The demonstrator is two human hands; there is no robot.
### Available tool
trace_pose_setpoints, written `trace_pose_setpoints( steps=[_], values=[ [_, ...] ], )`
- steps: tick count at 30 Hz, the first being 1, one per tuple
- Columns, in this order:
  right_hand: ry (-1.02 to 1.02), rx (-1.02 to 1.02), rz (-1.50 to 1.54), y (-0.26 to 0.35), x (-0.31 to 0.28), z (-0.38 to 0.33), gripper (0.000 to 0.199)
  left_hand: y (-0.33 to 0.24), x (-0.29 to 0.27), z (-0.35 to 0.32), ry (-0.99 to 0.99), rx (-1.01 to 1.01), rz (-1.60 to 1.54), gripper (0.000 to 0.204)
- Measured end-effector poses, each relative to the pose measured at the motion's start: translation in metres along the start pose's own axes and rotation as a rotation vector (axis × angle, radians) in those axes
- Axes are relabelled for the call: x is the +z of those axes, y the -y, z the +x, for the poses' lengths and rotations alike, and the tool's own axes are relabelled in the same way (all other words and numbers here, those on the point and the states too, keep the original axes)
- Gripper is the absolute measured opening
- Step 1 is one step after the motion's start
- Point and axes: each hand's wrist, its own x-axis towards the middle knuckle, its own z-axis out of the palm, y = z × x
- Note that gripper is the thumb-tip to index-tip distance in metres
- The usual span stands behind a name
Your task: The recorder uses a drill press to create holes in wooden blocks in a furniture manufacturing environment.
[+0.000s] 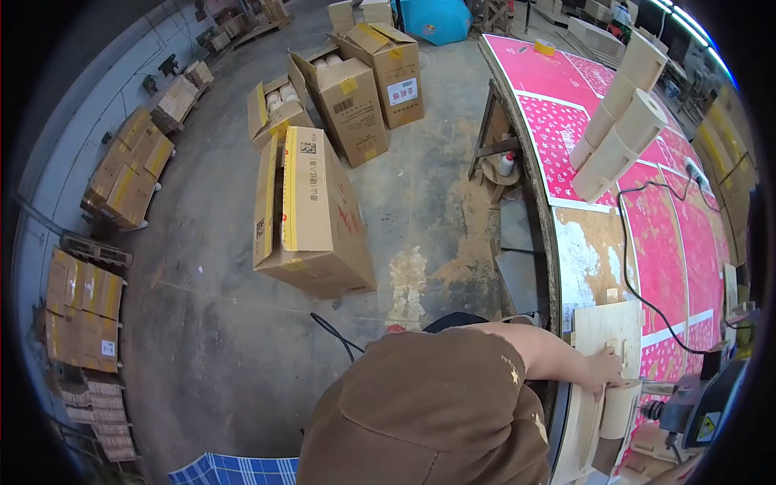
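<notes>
At the right edge of the scene my left hand (602, 370) reaches over a pale wooden jig board (584, 428) on the workbench. Its fingers are curled at the far end of a pale wooden cylinder (621, 404), by a small upright wooden peg. What lies inside the fingers is hidden. The cylinder rests on the jig, its side facing the chuck of a drill (667, 412) with a dark body. At the lower right rim a skin-coloured patch, perhaps part of my right hand (685, 469), shows; its fingers cannot be made out.
Tall stacks of wooden cylinders (621, 149) stand on the bench's pink printed covering (659, 234). A black cable (626, 250) crosses it. A roll of yellow tape (544, 48) lies farther off. Cardboard boxes (327, 210) stand on the floor to the left, with more stacked along the wall.
</notes>
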Motion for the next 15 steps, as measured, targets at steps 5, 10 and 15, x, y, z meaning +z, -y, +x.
trace_pose_setpoints(
  steps=[5, 10, 15],
  values=[
    [0.187, 0.07, -0.031, -0.126, 0.026, 0.012, 0.035, -0.01, 0.005, 0.006, 0.089, -0.001, -0.035, 0.044],
    [0.22, 0.114, -0.168, -0.02, 0.025, 0.052, 0.052, -0.018, 0.002, -0.001, -0.032, -0.06, -0.098, 0.048],
    [0.867, 0.711, 0.166, 0.126, 0.014, -0.036, 0.052, -0.006, -0.016, 0.003, -0.096, 0.006, -0.117, 0.044]
  ],
)
